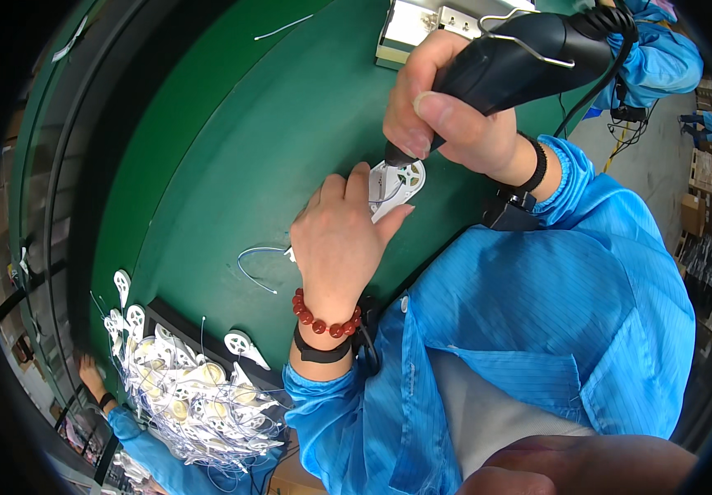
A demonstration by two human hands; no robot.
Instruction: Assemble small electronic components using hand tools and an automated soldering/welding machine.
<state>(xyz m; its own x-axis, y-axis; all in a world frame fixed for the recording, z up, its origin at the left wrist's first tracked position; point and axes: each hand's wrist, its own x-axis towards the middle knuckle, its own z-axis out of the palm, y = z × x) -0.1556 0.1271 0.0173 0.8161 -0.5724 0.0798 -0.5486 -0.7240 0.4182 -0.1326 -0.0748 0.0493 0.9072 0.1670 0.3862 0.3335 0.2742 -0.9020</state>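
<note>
My left hand [339, 239] presses down on a small white plastic part [399, 183] lying on the green belt [232, 148], fingers wrapped over its left side. A thin white wire [255, 262] trails from under that hand to the left. My right hand [447, 115] grips a black electric screwdriver [529, 58], whose tip meets the top of the white part. A black cable runs from the tool's rear toward the upper right. Both wrists carry black straps, and the left also wears a red bead bracelet.
A black tray [199, 396] heaped with several white parts and tangled wires sits at the lower left. A metal fixture [422, 25] stands at the top of the belt. Another person's hand and blue sleeve [117, 412] show at the far lower left; another blue-clad person [661, 58] is at upper right.
</note>
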